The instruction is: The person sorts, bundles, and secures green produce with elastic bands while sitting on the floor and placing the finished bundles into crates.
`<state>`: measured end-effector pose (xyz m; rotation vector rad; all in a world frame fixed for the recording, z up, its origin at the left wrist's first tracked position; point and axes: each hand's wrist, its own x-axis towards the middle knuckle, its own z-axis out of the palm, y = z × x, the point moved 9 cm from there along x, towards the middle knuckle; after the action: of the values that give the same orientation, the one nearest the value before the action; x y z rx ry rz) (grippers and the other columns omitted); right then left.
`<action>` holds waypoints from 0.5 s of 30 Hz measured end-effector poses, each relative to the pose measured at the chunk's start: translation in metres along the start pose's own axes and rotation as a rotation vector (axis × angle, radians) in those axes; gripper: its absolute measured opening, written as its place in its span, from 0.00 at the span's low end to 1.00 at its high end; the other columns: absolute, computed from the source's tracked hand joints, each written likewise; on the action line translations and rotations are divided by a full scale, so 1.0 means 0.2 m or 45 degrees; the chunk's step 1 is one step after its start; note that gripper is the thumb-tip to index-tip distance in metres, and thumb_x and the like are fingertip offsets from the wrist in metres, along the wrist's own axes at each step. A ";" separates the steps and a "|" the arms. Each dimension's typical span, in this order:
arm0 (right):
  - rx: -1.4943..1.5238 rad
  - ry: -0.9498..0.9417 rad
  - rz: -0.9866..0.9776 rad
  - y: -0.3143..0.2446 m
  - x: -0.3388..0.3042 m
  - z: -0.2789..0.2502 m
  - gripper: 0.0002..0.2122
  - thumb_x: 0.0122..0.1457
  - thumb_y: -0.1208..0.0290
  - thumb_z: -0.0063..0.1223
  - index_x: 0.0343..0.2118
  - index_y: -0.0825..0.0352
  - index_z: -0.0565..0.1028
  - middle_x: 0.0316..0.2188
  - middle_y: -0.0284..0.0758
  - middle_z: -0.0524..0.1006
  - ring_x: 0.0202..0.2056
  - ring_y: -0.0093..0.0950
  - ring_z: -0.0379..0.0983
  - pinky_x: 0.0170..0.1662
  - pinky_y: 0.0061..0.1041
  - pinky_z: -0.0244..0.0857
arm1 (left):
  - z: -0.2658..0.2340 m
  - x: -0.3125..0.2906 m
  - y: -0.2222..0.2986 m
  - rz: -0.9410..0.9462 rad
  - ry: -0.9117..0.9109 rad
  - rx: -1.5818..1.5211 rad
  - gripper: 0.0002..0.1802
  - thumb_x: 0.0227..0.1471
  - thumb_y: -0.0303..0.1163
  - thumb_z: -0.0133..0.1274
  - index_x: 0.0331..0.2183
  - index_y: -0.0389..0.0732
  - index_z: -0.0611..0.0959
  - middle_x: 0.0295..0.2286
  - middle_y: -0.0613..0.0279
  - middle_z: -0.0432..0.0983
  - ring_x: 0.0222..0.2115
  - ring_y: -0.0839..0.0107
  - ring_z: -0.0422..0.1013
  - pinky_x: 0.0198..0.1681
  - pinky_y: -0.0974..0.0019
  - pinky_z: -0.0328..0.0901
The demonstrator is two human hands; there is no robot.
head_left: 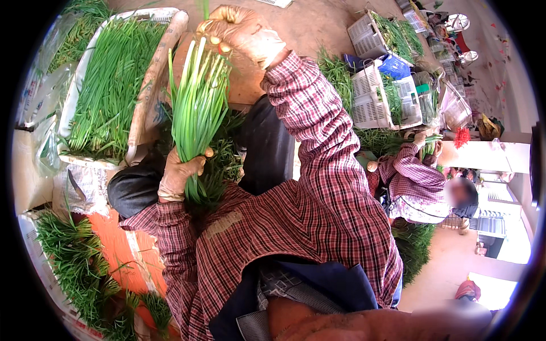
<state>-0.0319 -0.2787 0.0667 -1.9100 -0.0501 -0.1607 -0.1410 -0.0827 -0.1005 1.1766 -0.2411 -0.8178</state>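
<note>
Nearest the camera, a dark blue collar (352,284) of smooth cloth lies open above a checked shirt (347,227), woven in red, white and black and creased along both sleeves. Forward of the chest stands the bundle of green stalks (196,108): slender, glossy, flat-bladed, paler toward the cut ends, which face away from the wearer. Left hand (182,170) (covered, it appears, by a thin, wrinkled glove) is closed around the lower, leafy part of the bundle, thumb across the front. Right hand (242,35) is positioned at the pale ends, fingers curled to a narrow pinch, with a single green blade (206,8) projecting from it; contact between its fingertips and the bundle cannot be determined. To the left, a white tray (149,85) with a rounded, padded rim contains similar leaves (116,79), laid lengthwise. Below it, an orange sheet (116,244) shows a wrinkled surface.
</note>
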 end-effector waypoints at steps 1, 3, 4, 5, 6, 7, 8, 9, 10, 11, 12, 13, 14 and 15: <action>-0.024 0.040 0.018 -0.05 -0.03 -0.03 0.08 0.58 0.66 0.52 0.31 0.64 0.78 0.20 0.26 0.75 0.22 0.15 0.67 0.25 0.16 0.61 | -0.01 0.00 0.01 0.012 0.005 -0.009 0.14 0.44 0.17 0.49 0.37 0.37 0.79 0.31 0.64 0.78 0.21 0.81 0.66 0.24 0.77 0.62; 0.069 0.143 -0.057 -0.03 0.00 -0.11 0.08 0.58 0.67 0.51 0.31 0.65 0.78 0.21 0.27 0.76 0.22 0.15 0.68 0.24 0.15 0.62 | -0.02 0.00 0.01 0.022 -0.002 -0.006 0.15 0.44 0.17 0.50 0.37 0.37 0.79 0.31 0.63 0.78 0.21 0.81 0.66 0.24 0.77 0.62; 0.115 0.193 -0.095 -0.03 0.02 -0.15 0.08 0.58 0.67 0.51 0.31 0.66 0.78 0.21 0.28 0.76 0.22 0.15 0.68 0.24 0.14 0.63 | -0.04 -0.01 -0.01 0.020 -0.005 0.004 0.15 0.44 0.18 0.50 0.38 0.37 0.79 0.31 0.63 0.78 0.21 0.81 0.66 0.24 0.77 0.62; 0.055 0.327 -0.134 -0.07 0.03 -0.27 0.06 0.59 0.68 0.49 0.30 0.64 0.74 0.19 0.26 0.69 0.21 0.16 0.61 0.25 0.18 0.59 | -0.05 -0.02 -0.02 0.018 -0.009 0.013 0.15 0.45 0.18 0.50 0.38 0.37 0.79 0.31 0.63 0.78 0.21 0.81 0.66 0.24 0.77 0.62; -0.102 0.496 -0.029 -0.04 0.00 -0.50 0.06 0.58 0.68 0.49 0.32 0.64 0.74 0.22 0.28 0.72 0.23 0.19 0.66 0.29 0.19 0.63 | 0.01 0.03 -0.02 0.027 -0.076 -0.008 0.15 0.45 0.18 0.51 0.38 0.37 0.79 0.31 0.63 0.78 0.20 0.81 0.66 0.24 0.77 0.62; -0.096 0.242 -0.066 -0.11 0.00 -0.38 0.08 0.58 0.67 0.50 0.33 0.65 0.76 0.23 0.29 0.75 0.23 0.18 0.68 0.27 0.16 0.64 | -0.05 -0.01 -0.03 0.026 -0.021 -0.010 0.14 0.45 0.19 0.51 0.38 0.37 0.79 0.31 0.63 0.78 0.20 0.81 0.66 0.23 0.77 0.61; -0.089 -0.011 -0.109 -0.18 -0.02 -0.23 0.10 0.58 0.66 0.51 0.33 0.67 0.79 0.24 0.30 0.78 0.23 0.16 0.71 0.25 0.13 0.65 | -0.10 -0.05 -0.04 0.026 0.034 -0.012 0.14 0.45 0.19 0.52 0.38 0.37 0.79 0.31 0.63 0.78 0.20 0.81 0.66 0.23 0.77 0.61; 0.097 -0.288 -0.056 -0.15 -0.06 -0.13 0.09 0.59 0.66 0.52 0.33 0.66 0.79 0.26 0.31 0.78 0.25 0.16 0.72 0.26 0.15 0.66 | -0.07 -0.03 -0.03 0.037 0.024 -0.030 0.14 0.44 0.20 0.52 0.37 0.36 0.79 0.31 0.64 0.78 0.20 0.81 0.66 0.23 0.77 0.61; 0.297 -0.561 0.008 -0.16 -0.13 -0.01 0.09 0.59 0.65 0.52 0.34 0.65 0.79 0.27 0.32 0.79 0.26 0.17 0.73 0.28 0.16 0.68 | -0.04 -0.02 -0.01 0.035 0.019 -0.046 0.13 0.44 0.20 0.52 0.37 0.36 0.80 0.31 0.64 0.78 0.20 0.81 0.66 0.23 0.77 0.61; -0.161 -0.446 -0.083 -0.17 -0.21 0.03 0.10 0.59 0.63 0.52 0.37 0.62 0.79 0.31 0.34 0.80 0.28 0.19 0.74 0.32 0.18 0.71 | -0.03 0.00 0.00 0.033 0.016 -0.061 0.13 0.44 0.21 0.53 0.37 0.36 0.80 0.31 0.64 0.78 0.19 0.81 0.65 0.23 0.77 0.61; -0.711 -0.467 -0.516 -0.27 -0.26 0.13 0.10 0.58 0.60 0.52 0.40 0.56 0.79 0.32 0.32 0.80 0.30 0.24 0.76 0.34 0.24 0.72 | -0.02 0.00 0.01 0.039 -0.007 -0.053 0.13 0.44 0.21 0.53 0.36 0.36 0.80 0.31 0.64 0.78 0.19 0.81 0.65 0.23 0.77 0.61; -0.982 -0.414 -0.680 -0.25 -0.28 0.21 0.10 0.57 0.60 0.52 0.39 0.55 0.79 0.34 0.30 0.79 0.32 0.26 0.75 0.36 0.27 0.71 | -0.01 0.01 0.00 0.040 -0.033 -0.048 0.12 0.44 0.21 0.53 0.36 0.36 0.80 0.31 0.64 0.78 0.20 0.81 0.65 0.23 0.77 0.61; -1.252 -0.356 -0.843 -0.24 -0.31 0.28 0.10 0.56 0.60 0.52 0.38 0.53 0.79 0.35 0.28 0.78 0.34 0.28 0.75 0.38 0.30 0.71 | 0.00 0.02 0.00 0.041 -0.058 -0.044 0.12 0.44 0.21 0.53 0.36 0.36 0.80 0.31 0.64 0.78 0.20 0.81 0.65 0.23 0.77 0.61; -1.331 -0.348 -0.905 -0.23 -0.32 0.32 0.09 0.55 0.60 0.52 0.37 0.53 0.78 0.36 0.28 0.78 0.35 0.28 0.74 0.40 0.30 0.70 | 0.00 0.00 0.00 0.023 -0.070 -0.017 0.13 0.44 0.22 0.54 0.37 0.36 0.80 0.32 0.64 0.78 0.20 0.81 0.65 0.23 0.77 0.61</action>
<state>-0.0948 -0.2004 0.0802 -2.8629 -1.0035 -0.4652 -0.1402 -0.0828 -0.1000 1.1390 -0.2905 -0.8356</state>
